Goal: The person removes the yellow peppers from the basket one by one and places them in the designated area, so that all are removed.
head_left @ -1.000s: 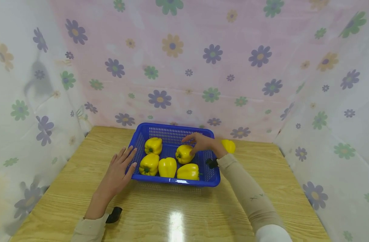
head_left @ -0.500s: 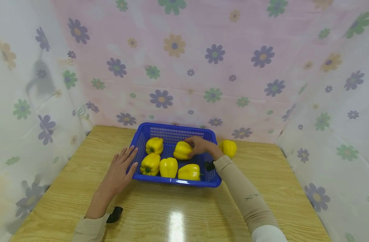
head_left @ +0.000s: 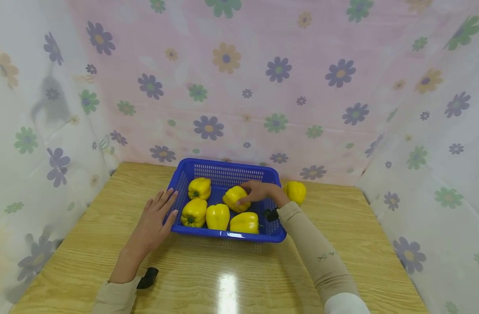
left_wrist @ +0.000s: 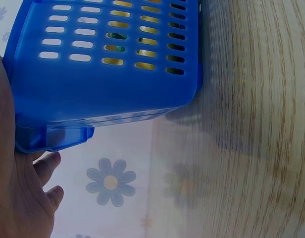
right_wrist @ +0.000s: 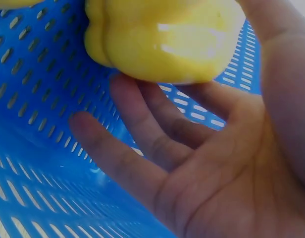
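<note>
Fingers [head_left: 167, 203] of the left hand [head_left: 153, 224] lie straight and slightly spread at the 9 o'clock rim of a blue basket [head_left: 263, 237]; the left wrist view adds what the head view hides, fingertips beyond the rim and, through the slotted wall, glimpses of yellow and green. With 12 o'clock farthest from the person, a front-left pepper [head_left: 193, 213] sits at 8, stem toward 7; behind it, a back-left pepper [head_left: 200, 188] sits at 10, stem also toward 7. A front-middle pepper [head_left: 217, 217] is at 7, its stem hidden. Near the basket's centre is the gripped pepper [head_left: 232, 197]; in the right wrist view its long axis runs roughly 9 to 3 o'clock, a lobed end at 9, though the stem's direction cannot be told. A front-right pepper [head_left: 244, 223] lies on its side at 5, stem toward 3. From 3 o'clock the right hand [head_left: 259, 192] curls thumb and fingers round the gripped pepper; only its wrist view shows the palm and one fingertip apart from the fruit. Outside, just past 3 o'clock, a loose pepper [head_left: 295, 192] rests on the wooden table [head_left: 361, 235].
</note>
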A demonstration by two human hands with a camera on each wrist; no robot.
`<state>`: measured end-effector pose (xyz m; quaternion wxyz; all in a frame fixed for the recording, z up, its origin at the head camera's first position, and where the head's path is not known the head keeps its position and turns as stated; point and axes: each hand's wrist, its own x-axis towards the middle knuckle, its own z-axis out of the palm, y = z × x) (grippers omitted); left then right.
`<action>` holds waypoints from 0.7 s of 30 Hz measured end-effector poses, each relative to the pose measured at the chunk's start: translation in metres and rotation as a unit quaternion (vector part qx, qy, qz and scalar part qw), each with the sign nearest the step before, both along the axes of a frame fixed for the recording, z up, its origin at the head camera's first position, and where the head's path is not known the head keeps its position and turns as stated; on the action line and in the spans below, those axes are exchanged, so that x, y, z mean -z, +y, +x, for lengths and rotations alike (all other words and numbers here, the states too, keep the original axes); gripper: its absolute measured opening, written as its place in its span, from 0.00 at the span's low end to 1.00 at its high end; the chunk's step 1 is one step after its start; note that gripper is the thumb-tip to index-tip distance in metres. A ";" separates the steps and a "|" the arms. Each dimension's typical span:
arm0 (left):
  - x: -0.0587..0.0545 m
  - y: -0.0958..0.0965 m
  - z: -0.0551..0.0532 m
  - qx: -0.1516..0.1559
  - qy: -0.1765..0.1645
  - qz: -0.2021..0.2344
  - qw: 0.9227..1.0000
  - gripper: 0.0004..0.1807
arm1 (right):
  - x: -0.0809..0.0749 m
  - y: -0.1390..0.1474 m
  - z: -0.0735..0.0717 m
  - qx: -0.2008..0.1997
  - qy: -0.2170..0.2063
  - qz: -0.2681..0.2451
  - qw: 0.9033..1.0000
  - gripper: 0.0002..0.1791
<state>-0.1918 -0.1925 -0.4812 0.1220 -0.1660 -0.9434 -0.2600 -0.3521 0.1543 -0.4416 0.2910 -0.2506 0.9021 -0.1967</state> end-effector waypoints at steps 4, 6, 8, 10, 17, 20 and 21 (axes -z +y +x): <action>-0.001 0.000 0.001 0.001 0.000 0.002 1.000 0.30 | -0.001 0.000 0.002 0.016 -0.040 -0.021 0.999 0.39; -0.001 0.000 0.001 0.002 -0.001 0.003 1.000 0.30 | 0.000 0.000 0.002 0.033 -0.060 -0.036 0.997 0.39; -0.001 0.000 0.001 0.002 -0.001 0.004 1.000 0.30 | 0.001 0.001 0.002 0.042 -0.075 -0.052 0.995 0.40; -0.001 0.000 0.001 0.002 -0.001 0.005 1.000 0.30 | 0.003 0.002 0.001 0.049 -0.089 -0.071 0.992 0.39; -0.001 0.000 0.001 0.003 -0.003 0.008 1.000 0.30 | 0.005 0.002 0.001 0.040 -0.119 -0.122 0.985 0.36; -0.001 0.000 0.001 0.003 -0.002 0.009 1.000 0.30 | 0.006 0.001 0.000 0.043 -0.127 -0.135 0.982 0.35; -0.001 0.000 0.001 0.002 -0.001 0.008 1.000 0.30 | 0.006 0.001 0.000 0.047 -0.129 -0.137 0.981 0.35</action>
